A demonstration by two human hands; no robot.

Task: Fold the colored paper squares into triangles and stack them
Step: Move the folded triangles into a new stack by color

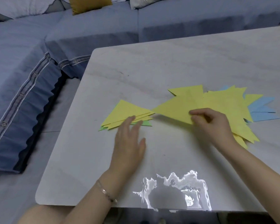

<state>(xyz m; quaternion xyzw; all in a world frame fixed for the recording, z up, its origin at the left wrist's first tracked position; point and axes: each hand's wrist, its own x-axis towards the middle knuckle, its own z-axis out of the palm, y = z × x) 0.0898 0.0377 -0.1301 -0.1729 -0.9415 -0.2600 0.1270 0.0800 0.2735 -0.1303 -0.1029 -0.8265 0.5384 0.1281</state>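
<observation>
On the pale desk [152, 65], a stack of folded yellow triangles [124, 110] lies over a green sheet [146, 122]. The left hand [128, 143], blurred, is flat with its fingers [131, 120] straight and spread, the tips over the stack's near edge and holding nothing. Just right of the stack, tip almost touching it, is a large yellow triangle [176, 109]. The right hand [212, 125] curls its fingers around that triangle's near corner, thumb on top. Farther right of the stack lie loose yellow papers [225, 101], then blue papers [262, 110].
</observation>
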